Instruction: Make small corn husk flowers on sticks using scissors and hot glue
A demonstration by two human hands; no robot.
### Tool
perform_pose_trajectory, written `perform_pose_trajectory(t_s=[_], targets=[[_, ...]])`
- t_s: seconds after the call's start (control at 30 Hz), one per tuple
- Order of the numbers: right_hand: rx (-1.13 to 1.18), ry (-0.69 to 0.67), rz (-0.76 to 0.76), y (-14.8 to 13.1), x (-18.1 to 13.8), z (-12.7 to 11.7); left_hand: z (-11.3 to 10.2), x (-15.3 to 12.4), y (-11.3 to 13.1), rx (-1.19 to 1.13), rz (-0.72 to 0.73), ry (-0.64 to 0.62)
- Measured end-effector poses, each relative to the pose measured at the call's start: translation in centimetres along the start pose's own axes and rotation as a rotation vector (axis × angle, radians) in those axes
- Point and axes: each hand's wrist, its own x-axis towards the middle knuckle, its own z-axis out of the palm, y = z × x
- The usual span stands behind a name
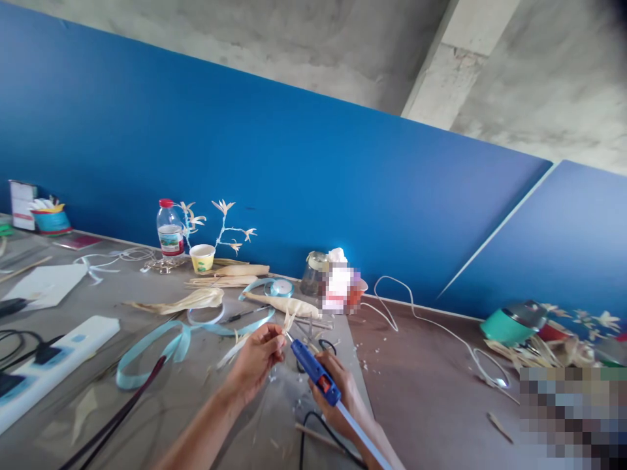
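Observation:
My left hand (255, 360) is closed in a pinch on a small piece of dried corn husk (289, 321) that sticks up from the fingertips. My right hand (343, 395) is wrapped round a blue glue gun (313, 372). The gun's nozzle touches the husk piece just beside my left fingers. A clear glue stick (362, 434) runs out of the gun's back toward me. Both hands hover low over the grey table (161, 405).
Dried husks (196, 300), a pale blue ribbon (161, 346), its roll (280, 287) and scissors (318, 343) lie just beyond my hands. A white power strip (53, 362) with black cables sits left. A bottle (170, 230), a yellow cup (202, 258) and a husk-flower twig stand by the blue wall.

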Motion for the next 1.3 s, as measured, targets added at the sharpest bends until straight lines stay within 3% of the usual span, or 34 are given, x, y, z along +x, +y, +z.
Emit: perform_pose_trajectory(t_s=[1.3], targets=[[-0.055,-0.026,0.042,-0.03,-0.23,0.01,0.35,-0.11,0.32,-0.062,-0.030,-0.042]])
